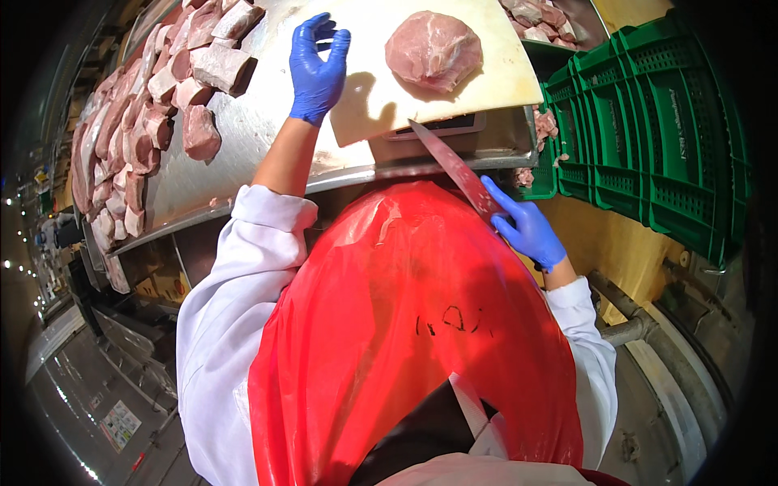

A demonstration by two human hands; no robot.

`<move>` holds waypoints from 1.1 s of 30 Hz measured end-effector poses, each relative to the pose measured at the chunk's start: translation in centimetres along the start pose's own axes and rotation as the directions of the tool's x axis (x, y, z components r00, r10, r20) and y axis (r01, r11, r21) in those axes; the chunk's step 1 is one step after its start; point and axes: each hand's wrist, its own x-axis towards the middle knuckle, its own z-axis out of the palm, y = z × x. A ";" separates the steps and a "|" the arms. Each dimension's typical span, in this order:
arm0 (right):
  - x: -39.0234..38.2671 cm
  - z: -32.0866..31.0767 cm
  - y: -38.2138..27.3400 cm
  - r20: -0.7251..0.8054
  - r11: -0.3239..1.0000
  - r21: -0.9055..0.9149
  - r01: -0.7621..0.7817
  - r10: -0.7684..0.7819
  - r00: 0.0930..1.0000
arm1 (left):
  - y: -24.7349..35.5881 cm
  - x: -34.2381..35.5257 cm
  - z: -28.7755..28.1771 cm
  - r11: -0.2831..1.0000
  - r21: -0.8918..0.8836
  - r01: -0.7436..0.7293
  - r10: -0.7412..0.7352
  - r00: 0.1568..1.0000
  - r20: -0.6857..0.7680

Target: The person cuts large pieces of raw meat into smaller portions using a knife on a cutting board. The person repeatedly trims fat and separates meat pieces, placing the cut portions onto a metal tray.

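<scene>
My left hand point(318, 71), in a blue glove, hovers over the left edge of a white cutting board point(506, 85). Its fingers are apart and curved, with nothing in them. To its right a round, pale pink piece of meat point(433, 50) rests on the board, apart from both hands. My right hand point(527, 227), also blue-gloved, grips a long knife point(458, 166) near the front of my red apron. The blade is smeared and points up and left, its tip by the board's near edge. The knife's handle is mostly hidden in the hand.
Many cut meat pieces point(130, 134) are heaped along the left of the metal table point(267, 130). Green plastic crates point(640, 130) stand at the right, with meat scraps point(545, 125) beside the table's edge. More meat point(539, 18) lies in a container at the far right.
</scene>
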 end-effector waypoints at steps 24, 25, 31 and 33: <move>15.8 0.3 -7.0 -0.664 0.960 0.261 0.098 0.105 0.740 | 2.4 -0.5 3.8 0.968 0.252 -0.014 -0.077 0.933 0.350; 16.5 0.5 -7.9 -0.650 0.958 0.272 0.091 0.113 0.751 | 2.5 -0.4 3.5 0.973 0.215 0.079 -0.151 0.928 0.340; 18.4 1.0 -10.7 -0.568 0.990 0.038 -0.133 0.131 0.812 | 2.0 0.2 3.3 0.975 0.162 0.154 -0.207 0.893 0.399; 16.8 2.0 -12.4 -0.509 0.975 0.043 -0.218 0.209 0.835 | 1.4 0.3 3.1 0.979 0.134 0.155 -0.196 0.894 0.402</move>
